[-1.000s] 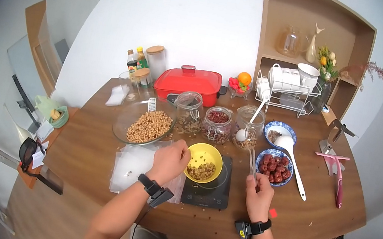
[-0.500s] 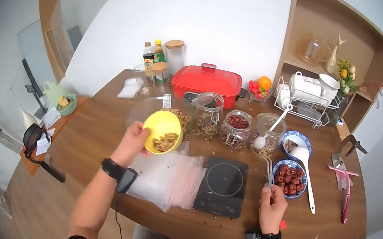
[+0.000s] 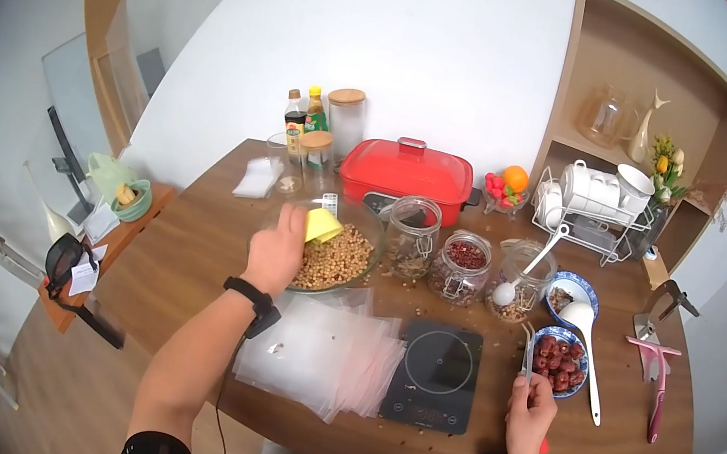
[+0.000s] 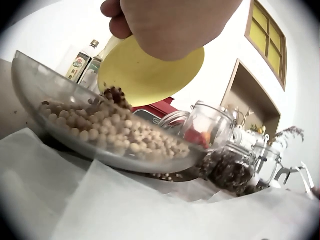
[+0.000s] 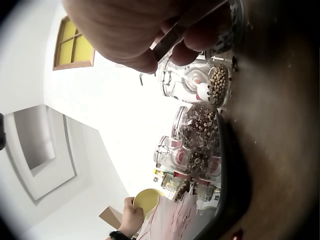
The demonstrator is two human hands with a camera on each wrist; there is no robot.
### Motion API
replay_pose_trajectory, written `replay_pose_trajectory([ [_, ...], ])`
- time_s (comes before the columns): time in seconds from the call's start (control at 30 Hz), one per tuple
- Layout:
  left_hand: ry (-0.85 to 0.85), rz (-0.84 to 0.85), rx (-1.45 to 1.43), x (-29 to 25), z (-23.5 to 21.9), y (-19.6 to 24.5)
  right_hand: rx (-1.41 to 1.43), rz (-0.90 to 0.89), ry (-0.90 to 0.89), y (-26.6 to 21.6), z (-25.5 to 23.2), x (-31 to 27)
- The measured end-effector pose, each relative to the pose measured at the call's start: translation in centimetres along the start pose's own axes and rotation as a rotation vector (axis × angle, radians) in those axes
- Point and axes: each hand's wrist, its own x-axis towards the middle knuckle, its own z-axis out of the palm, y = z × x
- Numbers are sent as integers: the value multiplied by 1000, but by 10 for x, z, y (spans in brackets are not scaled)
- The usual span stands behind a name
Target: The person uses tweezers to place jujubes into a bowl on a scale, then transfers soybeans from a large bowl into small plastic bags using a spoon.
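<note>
My left hand point(image 3: 276, 249) grips the yellow bowl point(image 3: 323, 227) by its rim and holds it steeply tilted over the large glass bowl point(image 4: 37, 80). Pale round beans point(image 3: 340, 262) fill the lower part of that glass bowl. In the left wrist view, a small dark clump point(image 4: 116, 96) is at the yellow bowl's lower lip, right above the beans. My right hand point(image 3: 529, 418) pinches metal tongs point(image 3: 529, 353), which point up and away beside the blue-patterned bowl point(image 3: 568, 394) of red dates point(image 3: 558, 364). Nothing is between the tong tips.
Clear plastic bags point(image 3: 304, 352) lie in front of the glass bowl, beside a flat black device point(image 3: 435, 374) with a ring mark. Clip-top jars point(image 3: 412, 235) stand behind, before a red lidded pot point(image 3: 406, 172). A white ladle point(image 3: 590, 380) lies at the right.
My left hand has lifted the yellow bowl off the black device, carried it left over the glass bowl and tipped it. My right hand keeps hold of the tongs. The head view has shifted.
</note>
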Motion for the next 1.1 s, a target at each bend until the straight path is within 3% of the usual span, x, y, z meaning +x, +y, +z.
replay_pose_trajectory([
  [0.1,129,111,42,2,2,-7,18,-15,7,4,2,0],
  [0.2,111,157,41,3,2,-15,-8,-39,0,6,2,0],
  [0.3,-2,-214,-100,5,0,-17,-11,-32,-5,3,4,-1],
  [0.33,124,-369,-148,7,1,-14,-37,-91,-14,10,4,1],
  [0.4,289,-544,-581,5,79,-66,-68,-154,-20,18,4,3],
  [0.43,370,-631,-798,16,59,-52,-64,-134,-15,13,4,1],
  [0.47,-246,-879,-1116,16,23,-56,-64,-157,-8,9,4,0],
  [0.57,-221,-887,-1167,-1,-47,19,-57,-178,6,2,4,-1],
  [0.63,-424,-736,-1152,-21,-54,48,-59,-178,2,-3,4,-3],
  [0.7,-501,-570,-1044,-43,-66,97,-65,-188,-5,-10,4,-5],
  [0.77,-513,-411,-1076,-64,-46,130,-39,-163,23,-13,6,-6],
  [0.87,-389,-244,-899,-80,4,159,-65,-167,41,-14,4,-6],
  [0.97,-359,-267,-825,-73,-4,187,-102,-175,46,-9,5,-5],
  [1.1,-346,-236,-761,-74,9,193,-135,-177,37,-13,5,-6],
])
